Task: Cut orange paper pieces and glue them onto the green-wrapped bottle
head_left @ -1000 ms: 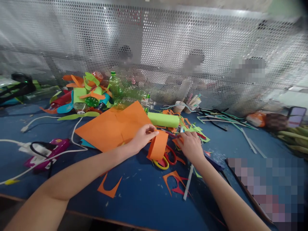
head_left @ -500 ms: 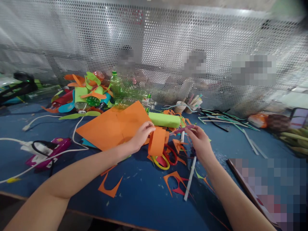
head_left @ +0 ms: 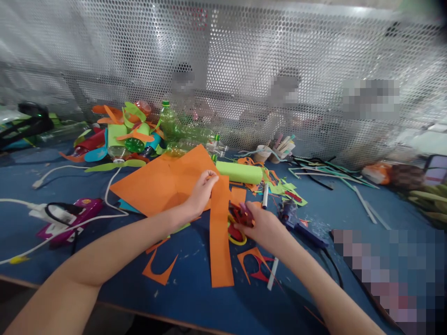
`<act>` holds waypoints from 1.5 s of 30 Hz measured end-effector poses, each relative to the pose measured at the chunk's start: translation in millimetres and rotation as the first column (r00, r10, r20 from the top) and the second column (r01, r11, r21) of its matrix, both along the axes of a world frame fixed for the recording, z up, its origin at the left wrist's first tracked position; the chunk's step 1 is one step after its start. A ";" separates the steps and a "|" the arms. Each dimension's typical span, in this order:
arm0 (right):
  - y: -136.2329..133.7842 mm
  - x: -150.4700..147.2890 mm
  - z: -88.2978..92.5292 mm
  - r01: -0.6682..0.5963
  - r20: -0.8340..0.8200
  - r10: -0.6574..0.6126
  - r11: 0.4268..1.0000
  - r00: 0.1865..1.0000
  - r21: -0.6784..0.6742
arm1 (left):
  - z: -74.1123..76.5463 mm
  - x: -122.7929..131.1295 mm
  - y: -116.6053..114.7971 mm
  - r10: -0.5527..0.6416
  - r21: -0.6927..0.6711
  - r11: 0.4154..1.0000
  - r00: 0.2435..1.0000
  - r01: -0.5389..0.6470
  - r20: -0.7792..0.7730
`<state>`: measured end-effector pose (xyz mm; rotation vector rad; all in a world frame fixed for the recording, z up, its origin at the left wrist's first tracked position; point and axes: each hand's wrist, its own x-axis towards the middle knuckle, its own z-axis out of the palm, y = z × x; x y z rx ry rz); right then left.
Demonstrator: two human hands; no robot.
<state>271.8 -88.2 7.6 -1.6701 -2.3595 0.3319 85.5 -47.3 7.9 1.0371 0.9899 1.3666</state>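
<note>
My left hand (head_left: 204, 188) pinches the upper end of a long orange strip (head_left: 220, 242), apparently foam or paper, which hangs straight down over the table. My right hand (head_left: 263, 225) is closed around a purple stick (head_left: 245, 209), mostly covered by the fingers. Right by those fingertips are scissors with a yellow loop (head_left: 238, 238) and a red one; whether I touch them I cannot tell. Under my left forearm lie large orange sheets (head_left: 157, 179). Beyond my right hand is a blue glue gun (head_left: 302, 228) with a black cord.
A green-wrapped bottle (head_left: 239, 172) lies behind the strip. Orange offcuts (head_left: 159, 272) and a white stick (head_left: 273, 274) are near the front. At the back left are several bottles with coloured blades (head_left: 136, 135). A purple power strip (head_left: 75, 218) with cables sits left.
The orange strip has gone from bent over to hanging full length. My right hand has moved left and down to the scissors, uncovering the glue gun.
</note>
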 end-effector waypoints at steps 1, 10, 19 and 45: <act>-3.4 -4.0 -3.6 -0.008 0.079 0.009 1.000 0.997 -0.008 | -0.5 -0.1 0.5 0.000 0.003 1.000 1.000 0.000 0.001; -9.2 -13.0 -0.6 0.086 0.297 -0.080 0.996 0.951 -0.008 | -5.3 13.8 -13.3 -0.222 -0.084 0.972 0.975 0.220 -0.015; 0.1 6.6 -1.2 0.172 0.349 -0.227 0.968 0.909 0.182 | -29.9 11.2 -6.0 -0.326 0.009 0.930 0.839 0.367 -0.435; 8.0 -7.6 3.6 -0.168 -0.866 -0.352 0.887 0.355 -0.429 | -2.3 16.9 -31.2 -0.427 0.074 0.817 0.687 0.572 -0.588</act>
